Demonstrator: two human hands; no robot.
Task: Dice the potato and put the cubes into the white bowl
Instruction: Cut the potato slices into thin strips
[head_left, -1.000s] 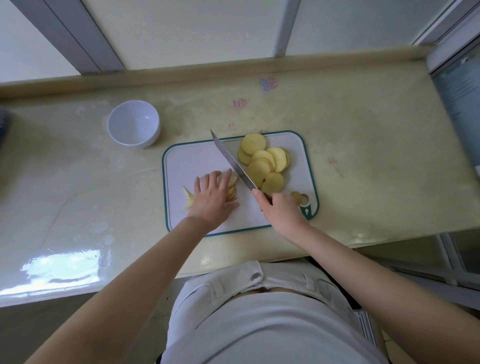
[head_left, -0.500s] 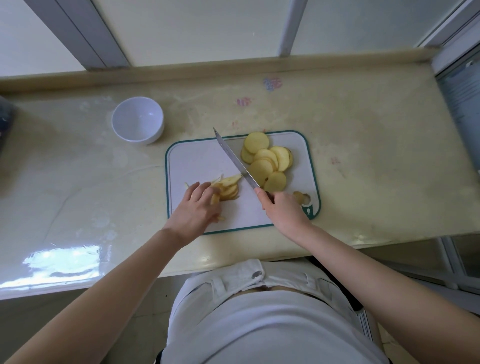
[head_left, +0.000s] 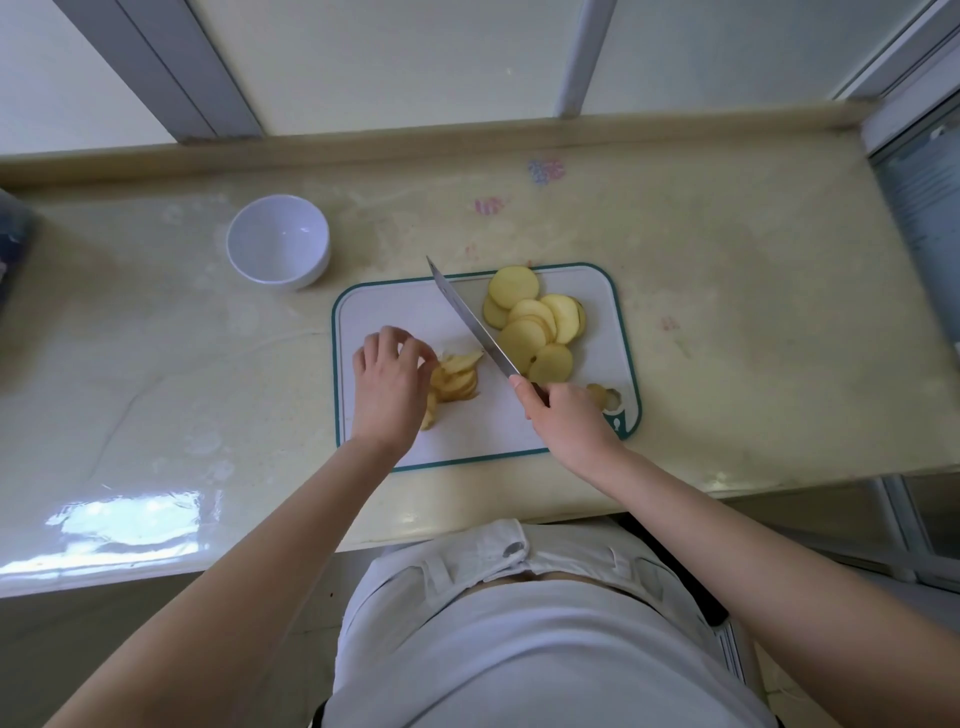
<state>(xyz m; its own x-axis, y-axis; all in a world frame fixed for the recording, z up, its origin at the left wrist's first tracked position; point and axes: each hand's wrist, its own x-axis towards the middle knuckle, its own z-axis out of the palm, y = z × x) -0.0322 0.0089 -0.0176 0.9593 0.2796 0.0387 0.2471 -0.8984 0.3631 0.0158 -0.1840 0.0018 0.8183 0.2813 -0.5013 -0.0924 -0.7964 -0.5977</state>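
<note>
A white cutting board (head_left: 400, 306) with a teal rim lies on the counter. Round potato slices (head_left: 535, 325) are piled on its far right part. A small heap of potato strips (head_left: 457, 379) lies near its middle. My left hand (head_left: 387, 384) hovers at the heap's left side with curled fingers; its fingertips are at the strips, and whether they pinch any is hidden. My right hand (head_left: 566, 415) grips the handle of a knife (head_left: 470, 322), whose blade slants up-left between the heap and the slices. The white bowl (head_left: 278, 241) stands empty beyond the board's far left corner.
A small potato end piece (head_left: 597, 395) lies by the board's hanging hole at the near right. The beige counter (head_left: 727, 312) ends at a raised back ledge below the window. A dark object (head_left: 13, 249) sits at the far left edge.
My left hand lifted off the pressed-down strips, pulled back toward the board's left and curled its fingers. The strip heap is now uncovered. The knife has barely moved.
</note>
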